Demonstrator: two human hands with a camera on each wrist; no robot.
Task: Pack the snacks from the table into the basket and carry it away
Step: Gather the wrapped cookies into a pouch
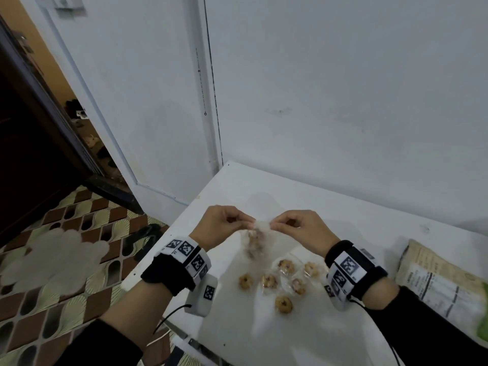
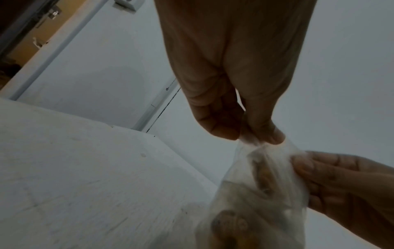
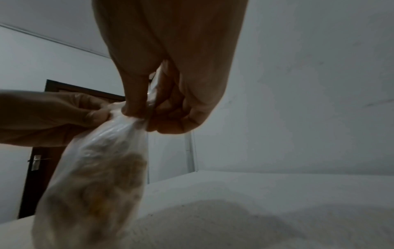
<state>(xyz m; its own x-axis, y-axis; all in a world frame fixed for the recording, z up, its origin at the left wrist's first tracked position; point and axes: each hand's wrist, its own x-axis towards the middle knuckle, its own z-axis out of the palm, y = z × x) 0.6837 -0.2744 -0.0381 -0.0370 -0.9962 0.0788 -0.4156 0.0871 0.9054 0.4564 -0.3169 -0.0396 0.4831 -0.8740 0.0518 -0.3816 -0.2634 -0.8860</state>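
Note:
A clear plastic bag of cookies (image 1: pixel 255 241) hangs above the white table (image 1: pixel 317 212), blurred as it swings. My left hand (image 1: pixel 232 220) pinches the left side of the bag's mouth, and my right hand (image 1: pixel 286 221) pinches the right side. In the left wrist view thumb and finger of the left hand (image 2: pixel 251 136) clamp the bag (image 2: pixel 255 193) top, with the right hand (image 2: pixel 332 176) coming in from the right. The right wrist view shows the right hand (image 3: pixel 147 114) gripping the gathered neck of the bag (image 3: pixel 95 176). Several small wrapped cookies (image 1: pixel 284 303) lie loose on the table below. No basket is in view.
A large paper snack package (image 1: pixel 435 281) lies at the table's right edge. The table stands in a corner of white walls. Left of it, patterned floor tiles (image 1: pixel 79 260), a dark slipper (image 1: pixel 144 237) and an open dark door (image 1: pixel 31 159).

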